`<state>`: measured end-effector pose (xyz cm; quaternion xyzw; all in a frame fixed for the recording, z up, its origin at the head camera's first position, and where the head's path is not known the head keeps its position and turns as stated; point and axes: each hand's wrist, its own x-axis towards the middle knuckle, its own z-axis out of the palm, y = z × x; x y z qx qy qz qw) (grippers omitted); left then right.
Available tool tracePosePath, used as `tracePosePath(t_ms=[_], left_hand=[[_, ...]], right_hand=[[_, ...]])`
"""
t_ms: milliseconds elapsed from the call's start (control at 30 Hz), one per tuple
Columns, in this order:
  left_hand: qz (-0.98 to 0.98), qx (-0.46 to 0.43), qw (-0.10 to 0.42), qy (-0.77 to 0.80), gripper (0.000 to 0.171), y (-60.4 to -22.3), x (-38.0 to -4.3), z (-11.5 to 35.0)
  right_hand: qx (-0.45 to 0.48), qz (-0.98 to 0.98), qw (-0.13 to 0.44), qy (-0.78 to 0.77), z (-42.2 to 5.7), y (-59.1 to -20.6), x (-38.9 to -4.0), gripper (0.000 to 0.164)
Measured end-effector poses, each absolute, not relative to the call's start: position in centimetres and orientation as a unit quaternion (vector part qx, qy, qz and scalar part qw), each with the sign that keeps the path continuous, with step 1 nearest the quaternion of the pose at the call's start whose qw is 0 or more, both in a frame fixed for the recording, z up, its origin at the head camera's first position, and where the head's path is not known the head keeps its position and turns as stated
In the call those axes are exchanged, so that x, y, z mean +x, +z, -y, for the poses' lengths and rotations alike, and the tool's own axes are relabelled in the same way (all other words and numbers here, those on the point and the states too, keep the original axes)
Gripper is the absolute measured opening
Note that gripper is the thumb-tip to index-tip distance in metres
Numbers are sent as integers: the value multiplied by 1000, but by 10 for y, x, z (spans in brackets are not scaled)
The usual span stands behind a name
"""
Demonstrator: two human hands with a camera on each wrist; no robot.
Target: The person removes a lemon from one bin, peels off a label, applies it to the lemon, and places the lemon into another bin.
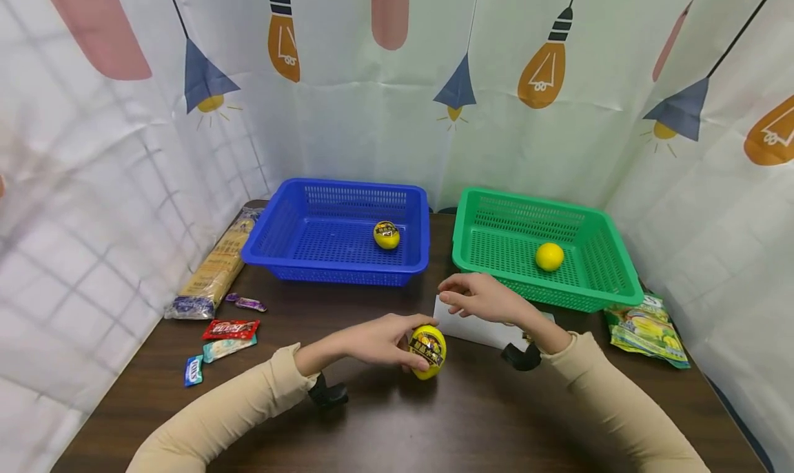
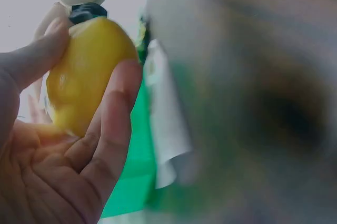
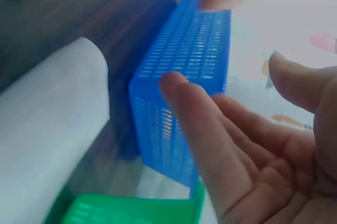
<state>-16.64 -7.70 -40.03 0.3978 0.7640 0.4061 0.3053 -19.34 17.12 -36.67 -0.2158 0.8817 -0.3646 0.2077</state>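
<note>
In the head view my left hand (image 1: 387,342) grips a yellow lemon (image 1: 428,352) with a black printed label, held over the front middle of the table. The left wrist view shows this lemon (image 2: 92,71) between thumb and fingers, its plain yellow side towards the camera. My right hand (image 1: 480,297) hovers over a white sheet (image 1: 477,328) in front of the green basket, loosely bent and holding nothing. Its fingers (image 3: 197,121) are spread apart from the thumb in the right wrist view. A labelled lemon (image 1: 387,235) lies in the blue basket (image 1: 335,273); a plain lemon (image 1: 549,257) lies in the green basket (image 1: 546,290).
Along the left edge lie a long clear-and-tan packet (image 1: 217,269), a purple candy (image 1: 248,303), a red wrapper (image 1: 231,329), a pale blue wrapper (image 1: 229,348) and a small blue packet (image 1: 194,371). A green-yellow bag (image 1: 648,331) sits at the right. Patterned curtains surround the table.
</note>
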Motion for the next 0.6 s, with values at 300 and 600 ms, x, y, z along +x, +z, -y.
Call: tracePosePath(t_ms=[300,600], left_hand=[[-774,378,280,424,61,-335,-209,95],[-816,303,177,459,66,-290,-294,137]], right_hand=[[-192,-913,155,-325,-136,-347,-231,45],[-111,-919,127,-356,-121,-363,-257,52]])
